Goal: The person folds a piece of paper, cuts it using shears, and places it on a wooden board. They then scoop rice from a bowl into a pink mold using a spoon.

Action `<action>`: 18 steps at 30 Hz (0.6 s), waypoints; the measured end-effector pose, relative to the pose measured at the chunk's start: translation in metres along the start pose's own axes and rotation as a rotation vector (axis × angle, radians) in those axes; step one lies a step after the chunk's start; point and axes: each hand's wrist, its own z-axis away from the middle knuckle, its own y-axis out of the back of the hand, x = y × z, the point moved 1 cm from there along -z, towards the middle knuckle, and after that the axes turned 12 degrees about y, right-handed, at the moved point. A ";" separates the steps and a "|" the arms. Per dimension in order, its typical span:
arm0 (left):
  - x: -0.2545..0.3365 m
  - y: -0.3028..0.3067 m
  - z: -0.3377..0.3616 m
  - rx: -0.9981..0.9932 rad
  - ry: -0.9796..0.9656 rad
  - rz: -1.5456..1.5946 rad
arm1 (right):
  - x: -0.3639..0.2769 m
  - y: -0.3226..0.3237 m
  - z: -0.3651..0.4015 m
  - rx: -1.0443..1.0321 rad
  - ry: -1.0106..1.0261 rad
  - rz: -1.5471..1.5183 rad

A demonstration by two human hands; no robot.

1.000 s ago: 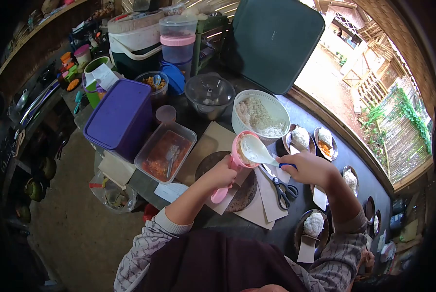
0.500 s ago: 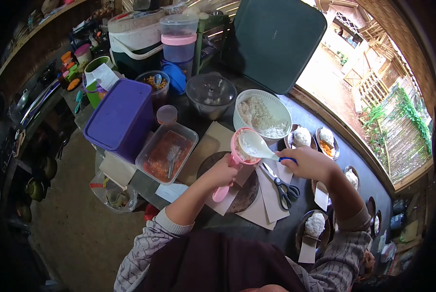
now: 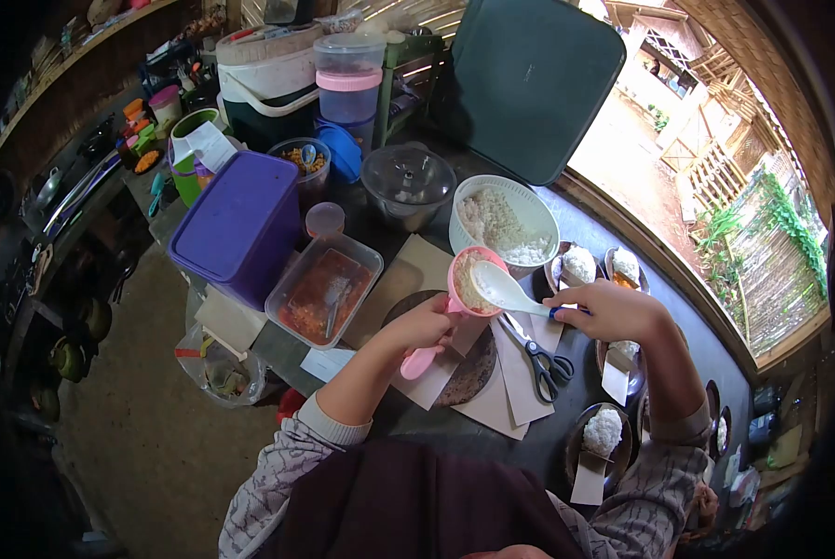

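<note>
My left hand [image 3: 428, 324] is closed around the handle of a pink ladle-like scoop [image 3: 452, 306], whose round cup is filled with rice [image 3: 471, 291]. In my right hand [image 3: 608, 310] is a white rice spoon [image 3: 510, 290] with a blue handle end. Its bowl lies over the rice in the pink cup. Just behind the cup stands a white basket [image 3: 461, 228] of rice. Below the two hands are a round dark board [image 3: 481, 368], brown paper sheets [image 3: 492, 407] and black-handled scissors [image 3: 540, 361].
Plates with rice mounds [image 3: 604, 431] line the right side. To the left are a tub of red sauce [image 3: 319, 289] with a spoon, a purple box [image 3: 236, 219] and a lidded pot [image 3: 406, 182]. A large dark green lid [image 3: 538, 84] leans at the back.
My right hand has moved slightly right and down, and the spoon's bowl has shifted right across the pink cup, exposing more rice. My left hand keeps its grip.
</note>
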 end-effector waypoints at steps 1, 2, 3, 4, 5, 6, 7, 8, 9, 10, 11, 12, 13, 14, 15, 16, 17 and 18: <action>0.000 0.000 0.001 0.000 -0.004 0.021 | 0.002 0.000 -0.001 0.006 0.026 0.025; 0.001 -0.003 0.004 0.001 -0.007 0.023 | 0.001 0.002 -0.002 0.005 0.028 0.028; 0.003 -0.007 0.007 0.053 0.003 -0.024 | 0.001 0.004 -0.003 0.006 0.025 0.075; 0.003 -0.008 0.009 0.105 0.014 -0.073 | 0.000 0.006 -0.004 0.009 0.021 0.121; 0.002 -0.008 0.008 0.105 0.013 -0.073 | -0.004 0.009 -0.005 0.010 0.021 0.122; 0.000 -0.007 0.006 0.108 -0.002 -0.083 | -0.011 0.013 -0.005 0.010 -0.016 0.223; -0.001 -0.006 0.005 0.111 -0.016 -0.092 | -0.019 0.017 -0.005 0.010 -0.053 0.323; -0.001 -0.006 0.006 0.112 -0.016 -0.093 | -0.030 0.021 -0.004 0.011 -0.052 0.322; 0.001 -0.006 0.007 0.109 -0.016 -0.097 | -0.041 0.027 -0.001 -0.006 -0.130 0.379; 0.002 -0.006 0.007 0.105 -0.017 -0.101 | -0.047 0.030 0.000 -0.023 -0.209 0.436; 0.003 -0.005 0.006 0.103 -0.018 -0.102 | -0.047 0.032 0.000 -0.023 -0.211 0.436; 0.002 -0.005 0.005 0.086 -0.013 -0.067 | -0.046 0.033 0.000 0.017 -0.227 0.437; 0.001 -0.004 0.004 0.069 -0.007 -0.031 | -0.046 0.034 0.001 0.055 -0.242 0.438; 0.002 -0.005 0.004 0.066 -0.007 -0.029 | -0.042 0.033 0.002 0.052 -0.244 0.439; 0.003 -0.005 0.004 0.056 0.012 -0.030 | -0.035 0.031 0.001 0.062 -0.159 0.366; 0.004 -0.006 0.005 0.047 0.031 -0.032 | -0.030 0.028 -0.001 0.074 -0.073 0.292; 0.004 -0.006 0.006 0.048 0.028 -0.031 | -0.027 0.026 -0.003 0.073 -0.071 0.295; 0.004 -0.007 0.007 0.044 0.024 -0.058 | -0.024 0.022 -0.005 0.057 -0.073 0.255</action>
